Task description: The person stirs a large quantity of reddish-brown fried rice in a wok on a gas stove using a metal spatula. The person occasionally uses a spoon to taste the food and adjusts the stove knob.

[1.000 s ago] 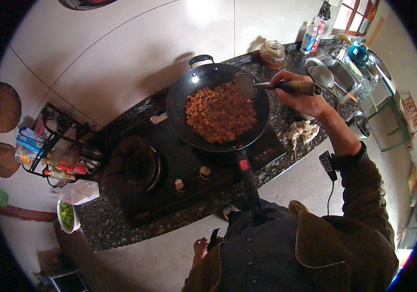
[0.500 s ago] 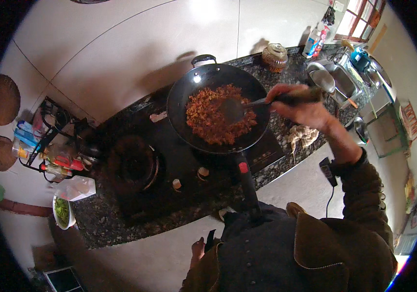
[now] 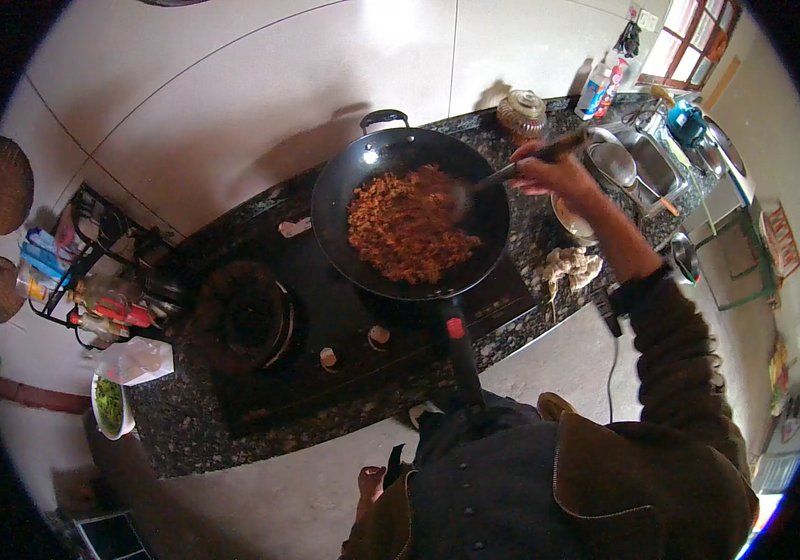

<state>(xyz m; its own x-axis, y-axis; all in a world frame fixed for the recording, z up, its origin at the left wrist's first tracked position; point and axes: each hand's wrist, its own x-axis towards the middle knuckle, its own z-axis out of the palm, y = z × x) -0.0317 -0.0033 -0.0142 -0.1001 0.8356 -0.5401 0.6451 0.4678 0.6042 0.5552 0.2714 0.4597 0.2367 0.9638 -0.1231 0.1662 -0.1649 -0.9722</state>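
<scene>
A dark wok (image 3: 339, 252) holds loose, crumbly reddish-brown food (image 3: 409, 229). Over the wok's right rim, my right hand (image 3: 549, 173) is closed around the handle of a spatula (image 3: 493, 179). The spatula's blurred blade rests against the right side of the food. Toward my body points the wok's long black handle (image 3: 463, 364), with a red mark on it. My left hand (image 3: 371, 482) hangs low beside my body, its fingers curled next to a dark strip (image 3: 393, 466). Whether the fingers grip that strip is hidden.
Left of the wok is a bare burner (image 3: 246, 317) on the black hob. A bottle rack (image 3: 106, 271) and white dish of greens (image 3: 111, 408) stand farther left. To the right are a lidded glass jar (image 3: 521, 114), a bowl (image 3: 573, 222), a pale crumpled cloth (image 3: 568, 271) and a sink (image 3: 650, 163).
My right hand and the spatula have moved slightly up, and the blade now sits nearer the wok's right side. A bowl behind the hand has come into sight. The whole view shifted slightly.
</scene>
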